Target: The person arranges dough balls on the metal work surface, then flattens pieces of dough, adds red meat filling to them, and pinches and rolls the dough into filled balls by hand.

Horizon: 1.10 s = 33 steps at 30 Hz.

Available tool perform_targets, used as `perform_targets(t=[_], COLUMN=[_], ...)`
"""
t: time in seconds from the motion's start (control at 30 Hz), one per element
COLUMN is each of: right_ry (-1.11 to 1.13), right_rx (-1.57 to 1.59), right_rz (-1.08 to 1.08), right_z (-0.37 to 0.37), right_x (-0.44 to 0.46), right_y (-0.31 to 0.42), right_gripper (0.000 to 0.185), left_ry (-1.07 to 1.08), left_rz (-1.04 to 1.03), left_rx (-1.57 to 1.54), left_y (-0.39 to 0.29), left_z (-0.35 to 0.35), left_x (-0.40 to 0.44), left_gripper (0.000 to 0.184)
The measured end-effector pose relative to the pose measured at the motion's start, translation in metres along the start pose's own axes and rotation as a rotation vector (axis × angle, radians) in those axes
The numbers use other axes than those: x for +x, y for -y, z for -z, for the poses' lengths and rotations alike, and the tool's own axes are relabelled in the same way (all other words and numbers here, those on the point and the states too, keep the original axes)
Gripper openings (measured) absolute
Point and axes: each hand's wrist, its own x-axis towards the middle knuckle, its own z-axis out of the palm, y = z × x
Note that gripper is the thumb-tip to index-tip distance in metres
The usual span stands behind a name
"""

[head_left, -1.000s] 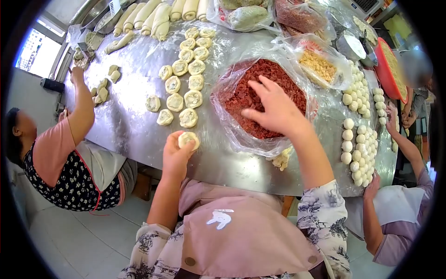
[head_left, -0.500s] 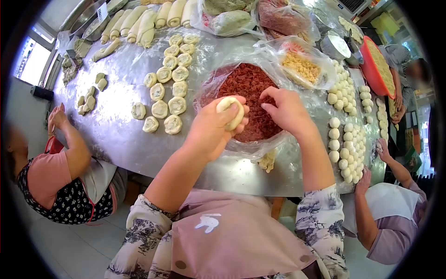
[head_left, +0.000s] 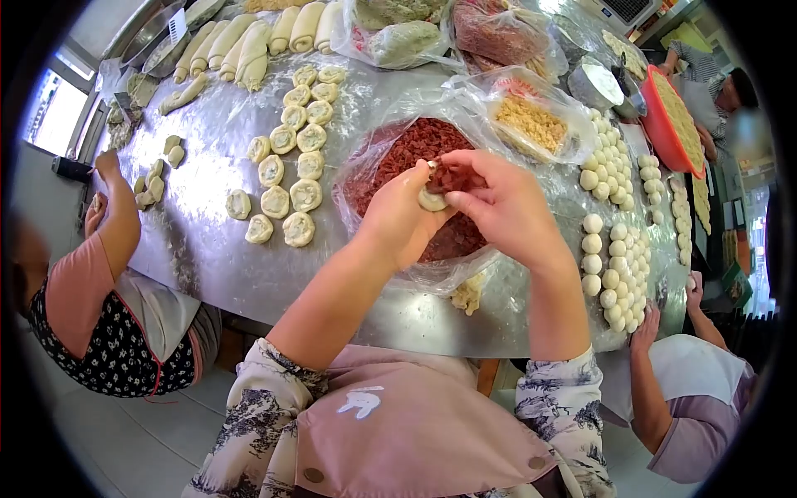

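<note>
Over the bag of dark red filling (head_left: 407, 153), my left hand (head_left: 394, 216) is closed around a small piece of dough (head_left: 432, 200), mostly hidden by the fingers. My right hand (head_left: 506, 207) pinches a clump of red filling (head_left: 452, 179) and holds it against the dough, its thumb close to the dough's edge. To the left on the steel table stand rows of flattened dough rounds (head_left: 275, 201) with pale swirled tops. A scrap of dough (head_left: 471, 293) lies beside the bag, nearer to me.
Several white dough balls (head_left: 618, 270) sit in rows at right. Behind the filling are a bag of yellow crumbly filling (head_left: 531, 122) and a red basin (head_left: 671, 120). Dough rolls (head_left: 249, 50) lie at the back left. Co-workers stand left, right and far right.
My right hand has come up out of the bag with red filling and met the dough in my left hand. The left co-worker's arm has reached further over the table.
</note>
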Motion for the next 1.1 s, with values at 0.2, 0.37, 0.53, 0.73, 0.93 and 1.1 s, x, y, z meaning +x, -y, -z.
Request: perform_targets(t=[0.2, 0.37, 0.53, 0.73, 0.93, 1.1], right_ry=[-0.049, -0.097, -0.102, -0.196, -0.362, -0.096], right_rx=[-0.122, -0.075, 0.040, -0.110, 0.252, -0.199], right_rz=[0.025, 0.027, -0.026, -0.003, -0.048, 0.248], right_z=[0.000, -0.004, -0.002, -0.023, -0.019, -0.012], right_x=[-0.005, -0.011, -0.016, -0.014, -0.016, -0.020], right_y=[-0.005, -0.001, -0.002, 0.000, -0.006, -0.029], right_gripper=[0.031, 0.029, 0.026, 0.023, 0.032, 0.090], left_ry=[0.049, -0.015, 0.038, 0.029, -0.042, 0.041], left_rz=[-0.061, -0.098, -0.038, -0.050, -0.020, 0.153], left_rx=[0.155, 0.241, 0.102, 0.181, -0.003, -0.054], left_y=[0.008, 0.014, 0.008, 0.011, -0.006, -0.018], left_z=[-0.001, 0.001, 0.007, 0.012, 0.009, 0.001], left_x=[-0.001, -0.002, -0.005, 0.002, -0.011, -0.018], left_gripper=[0.031, 0.025, 0.024, 0.022, 0.023, 0.029])
